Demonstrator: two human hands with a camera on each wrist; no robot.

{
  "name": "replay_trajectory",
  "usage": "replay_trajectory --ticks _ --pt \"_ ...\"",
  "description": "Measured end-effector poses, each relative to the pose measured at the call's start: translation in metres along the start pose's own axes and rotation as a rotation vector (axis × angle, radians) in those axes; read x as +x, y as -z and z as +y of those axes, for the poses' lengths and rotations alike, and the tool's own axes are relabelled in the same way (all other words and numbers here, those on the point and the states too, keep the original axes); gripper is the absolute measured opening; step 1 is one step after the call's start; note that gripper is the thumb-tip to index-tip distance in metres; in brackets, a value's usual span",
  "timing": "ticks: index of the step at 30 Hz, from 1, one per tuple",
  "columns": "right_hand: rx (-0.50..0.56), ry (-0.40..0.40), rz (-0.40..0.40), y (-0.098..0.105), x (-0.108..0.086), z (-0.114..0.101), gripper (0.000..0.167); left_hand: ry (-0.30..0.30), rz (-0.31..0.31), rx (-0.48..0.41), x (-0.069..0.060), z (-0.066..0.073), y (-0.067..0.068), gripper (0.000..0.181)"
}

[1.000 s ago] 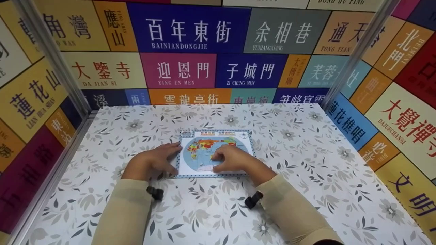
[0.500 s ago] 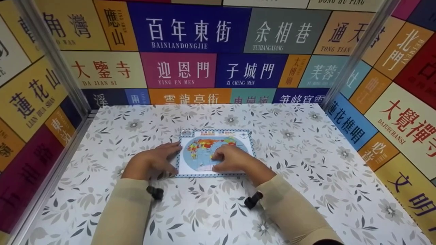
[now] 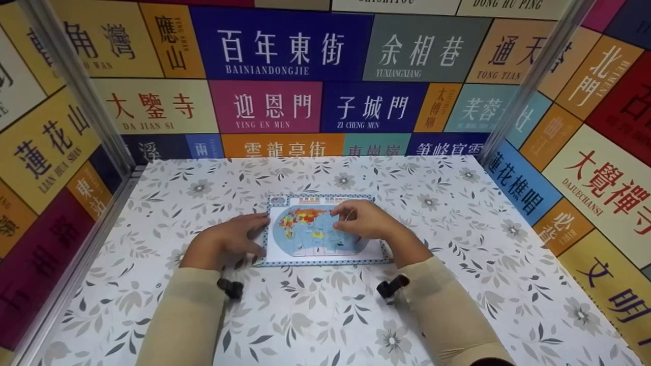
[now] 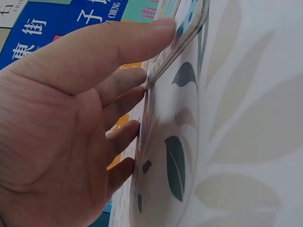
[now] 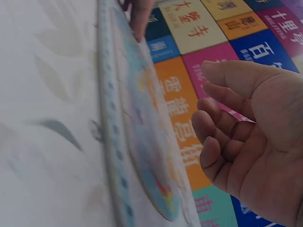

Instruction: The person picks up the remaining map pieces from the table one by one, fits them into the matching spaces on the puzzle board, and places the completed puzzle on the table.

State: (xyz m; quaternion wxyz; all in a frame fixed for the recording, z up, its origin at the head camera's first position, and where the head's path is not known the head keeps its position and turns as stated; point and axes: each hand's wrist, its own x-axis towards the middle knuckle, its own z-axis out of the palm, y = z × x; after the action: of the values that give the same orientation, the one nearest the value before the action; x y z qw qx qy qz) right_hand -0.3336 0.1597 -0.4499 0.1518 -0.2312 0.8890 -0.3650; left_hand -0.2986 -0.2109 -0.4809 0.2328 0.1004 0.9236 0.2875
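A world map jigsaw puzzle (image 3: 315, 235) lies flat on the table, its oval map set in a white board with a blue dotted border. My left hand (image 3: 231, 236) rests at the board's left edge, thumb near the front corner and fingers spread farther back. In the left wrist view, the thumb (image 4: 158, 38) touches the board's edge (image 4: 173, 56) and the palm holds nothing. My right hand (image 3: 368, 221) hovers over the map's right part. Its fingers (image 5: 220, 120) are loosely curled with nothing seen between them, apart from the board in the right wrist view. It hides some of the map.
A white tabletop with a grey leaf and flower print (image 3: 305, 310) spreads around the board. Panels with Chinese lettering (image 3: 279, 43) stand at the back and both sides, with metal posts (image 3: 91, 86) at the corners. A small black device (image 3: 392, 286) sits at each wrist.
My right hand has lifted off the lower middle of the map and moved right and back, uncovering the yellow piece and the lower pieces. The left hand stays where it was.
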Motion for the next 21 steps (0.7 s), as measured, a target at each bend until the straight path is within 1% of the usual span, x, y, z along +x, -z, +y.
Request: replay_trajectory --ticks 4,8,11,14,17,21 --pt "-0.005 -0.06 0.088 0.024 -0.006 0.008 0.037 0.016 0.084 -0.104 0.0 -0.005 0.002 0.085" --pt "-0.019 -0.081 0.154 0.045 -0.011 0.021 0.038 0.051 0.198 -0.147 -0.002 -0.008 0.006 0.076" --pt "-0.029 -0.093 0.193 0.056 -0.015 0.03 0.04 0.082 0.318 -0.126 -0.002 -0.011 0.01 0.069" --pt "-0.036 -0.13 0.223 0.064 -0.02 0.037 0.041 0.108 0.437 -0.104 -0.003 -0.015 0.013 0.063" --pt "-0.036 -0.175 0.245 0.07 -0.024 0.042 0.041 0.13 0.513 -0.074 -0.004 -0.02 0.015 0.061" --pt "-0.044 -0.219 0.251 0.075 -0.031 0.051 0.042 0.133 0.582 0.008 -0.006 -0.024 0.016 0.057"
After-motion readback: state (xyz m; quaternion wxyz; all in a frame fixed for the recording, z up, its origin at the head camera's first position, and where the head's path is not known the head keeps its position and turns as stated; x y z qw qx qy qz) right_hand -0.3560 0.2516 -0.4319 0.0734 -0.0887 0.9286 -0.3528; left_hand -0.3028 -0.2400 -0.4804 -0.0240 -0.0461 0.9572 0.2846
